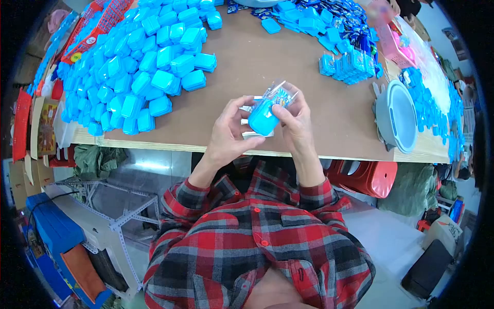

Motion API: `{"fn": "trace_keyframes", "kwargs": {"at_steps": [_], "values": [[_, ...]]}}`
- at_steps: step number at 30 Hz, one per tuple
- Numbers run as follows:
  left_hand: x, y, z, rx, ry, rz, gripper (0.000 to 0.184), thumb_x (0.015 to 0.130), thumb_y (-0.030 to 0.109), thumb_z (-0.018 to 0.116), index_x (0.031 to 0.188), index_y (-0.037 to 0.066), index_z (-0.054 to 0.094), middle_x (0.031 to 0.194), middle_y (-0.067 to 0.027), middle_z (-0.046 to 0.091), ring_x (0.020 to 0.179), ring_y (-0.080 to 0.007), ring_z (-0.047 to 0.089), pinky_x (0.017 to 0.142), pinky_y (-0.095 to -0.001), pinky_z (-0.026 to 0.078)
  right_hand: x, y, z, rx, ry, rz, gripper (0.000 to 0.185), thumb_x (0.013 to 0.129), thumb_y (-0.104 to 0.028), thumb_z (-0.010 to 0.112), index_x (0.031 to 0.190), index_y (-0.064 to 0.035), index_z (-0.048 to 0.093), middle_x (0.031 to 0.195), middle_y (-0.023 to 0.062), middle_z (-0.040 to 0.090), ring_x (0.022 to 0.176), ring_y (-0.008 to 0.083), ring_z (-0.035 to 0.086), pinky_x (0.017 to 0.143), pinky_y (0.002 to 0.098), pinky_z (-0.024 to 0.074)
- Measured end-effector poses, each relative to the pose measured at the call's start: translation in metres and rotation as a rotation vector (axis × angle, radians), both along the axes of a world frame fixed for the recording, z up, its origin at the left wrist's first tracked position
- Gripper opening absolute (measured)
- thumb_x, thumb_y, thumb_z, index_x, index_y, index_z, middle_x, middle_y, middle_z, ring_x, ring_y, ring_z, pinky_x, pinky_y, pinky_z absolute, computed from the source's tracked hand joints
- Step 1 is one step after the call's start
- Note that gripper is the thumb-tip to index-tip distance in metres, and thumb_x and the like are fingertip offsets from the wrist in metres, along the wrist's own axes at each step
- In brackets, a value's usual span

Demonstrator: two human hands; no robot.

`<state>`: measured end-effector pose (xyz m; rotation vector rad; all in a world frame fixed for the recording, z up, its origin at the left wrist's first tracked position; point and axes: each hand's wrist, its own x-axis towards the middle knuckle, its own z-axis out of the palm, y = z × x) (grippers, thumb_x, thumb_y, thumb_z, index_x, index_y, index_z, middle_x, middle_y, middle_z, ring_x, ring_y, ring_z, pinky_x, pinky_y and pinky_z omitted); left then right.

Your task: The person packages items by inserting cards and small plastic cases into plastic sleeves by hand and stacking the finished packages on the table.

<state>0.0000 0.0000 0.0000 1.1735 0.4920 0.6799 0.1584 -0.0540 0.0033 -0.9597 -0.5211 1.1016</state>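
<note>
A small blue plastic case [263,119] with rounded corners is held tilted above the table's front part, with a clear, printed plastic bag [280,96] around its upper end. My right hand [297,119] is closed on the bag and case, thumb pressed on the front and fingers behind. My left hand [229,129] curls around the left side of the case, its thumb below and fingers at the upper edge. Some of its fingertips are hidden. Flat white pieces [252,135] show behind the case near the left thumb; what they are I cannot make out.
A large heap of blue cases [149,67] covers the table's left. Packed blue cases [350,67] stand at the right, near dark blue printed packets [350,20]. A light blue basin [396,116] sits by the right edge. Red stools [363,177] are tucked below the brown table [247,56].
</note>
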Motion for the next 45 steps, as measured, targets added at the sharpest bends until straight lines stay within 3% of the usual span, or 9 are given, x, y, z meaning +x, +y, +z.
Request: {"fn": "trace_keyframes", "kwargs": {"at_steps": [4,5,9,14,24,30,40,44,45], "values": [[-0.001,0.000,0.012,0.366,0.301,0.099,0.084,0.066,0.006,0.076,0.138,0.000,0.034,0.139,-0.0141,0.038,0.116,-0.0288,0.048,0.094,-0.0360,0.045,0.003,-0.006,-0.004,-0.073,-0.043,0.189,0.067,0.075,-0.002,0.070,0.132,-0.0014,0.036,0.113,0.0173,0.057,0.094,0.0195,0.059,0.081,0.0268,0.0478],[-0.002,0.001,0.012,0.366,0.304,0.095,0.084,0.066,0.006,0.076,0.138,0.000,0.034,0.139,-0.0141,0.038,0.116,-0.0288,0.048,0.094,-0.0360,0.045,0.001,-0.008,-0.004,-0.073,-0.039,0.185,0.067,0.075,-0.002,0.070,0.132,-0.0014,0.036,0.113,0.0173,0.057,0.094,0.0195,0.059,0.081,0.0268,0.0478],[-0.002,0.012,0.009,0.807,0.265,0.218,0.086,0.061,0.004,0.076,0.137,0.001,0.036,0.132,-0.0140,0.045,0.112,-0.0273,0.052,0.096,-0.0367,0.044,-0.005,-0.017,0.002,-0.149,-0.079,0.317,0.066,0.073,-0.001,0.071,0.131,-0.0004,0.038,0.107,0.0170,0.059,0.091,0.0188,0.059,0.077,0.0262,0.0482],[-0.002,0.016,0.018,0.969,0.309,0.072,0.087,0.058,0.002,0.075,0.137,0.003,0.037,0.127,-0.0138,0.049,0.109,-0.0264,0.053,0.097,-0.0365,0.042,-0.007,-0.020,0.002,-0.148,-0.103,0.352,0.063,0.075,-0.003,0.071,0.129,0.0001,0.040,0.103,0.0168,0.061,0.087,0.0190,0.060,0.074,0.0263,0.0486],[0.000,0.010,0.015,0.738,0.247,0.036,0.086,0.058,0.001,0.074,0.136,0.005,0.039,0.123,-0.0130,0.053,0.109,-0.0254,0.053,0.096,-0.0360,0.041,0.001,-0.019,-0.002,-0.165,-0.049,0.339,0.060,0.079,-0.014,0.071,0.127,0.0018,0.040,0.099,0.0197,0.064,0.084,0.0209,0.063,0.074,0.0262,0.0495],[0.004,0.010,0.011,0.745,0.251,0.053,0.087,0.057,0.001,0.075,0.136,0.005,0.039,0.122,-0.0128,0.054,0.108,-0.0249,0.054,0.096,-0.0359,0.041,0.003,-0.017,-0.012,-0.148,0.009,0.306,0.057,0.079,-0.012,0.071,0.125,0.0020,0.041,0.097,0.0196,0.064,0.082,0.0205,0.064,0.073,0.0255,0.0494],[0.019,0.011,0.028,0.811,0.260,-0.004,0.082,0.058,0.009,0.076,0.133,0.006,0.042,0.120,-0.0126,0.053,0.114,-0.0315,0.046,0.094,-0.0421,0.040,0.017,-0.020,-0.009,-0.116,-0.058,0.235,0.057,0.079,-0.012,0.071,0.125,0.0023,0.041,0.096,0.0192,0.064,0.081,0.0198,0.063,0.071,0.0247,0.0493],[0.038,0.022,0.044,1.241,0.400,-0.021,0.068,0.059,0.020,0.076,0.121,0.006,0.051,0.111,-0.0113,0.055,0.112,-0.0314,0.046,0.094,-0.0424,0.036,0.032,-0.023,-0.009,-0.098,-0.108,0.188,0.056,0.080,-0.013,0.071,0.125,0.0027,0.041,0.096,0.0191,0.064,0.082,0.0190,0.063,0.071,0.0249,0.0493],[0.046,0.024,0.044,1.247,0.379,-0.026,0.068,0.059,0.020,0.076,0.121,0.006,0.051,0.111,-0.0113,0.055,0.112,-0.0314,0.046,0.094,-0.0424,0.036,0.038,-0.024,-0.008,-0.097,-0.120,0.171,0.056,0.080,-0.013,0.071,0.125,0.0027,0.041,0.096,0.0191,0.064,0.082,0.0190,0.063,0.071,0.0249,0.0493]]}}
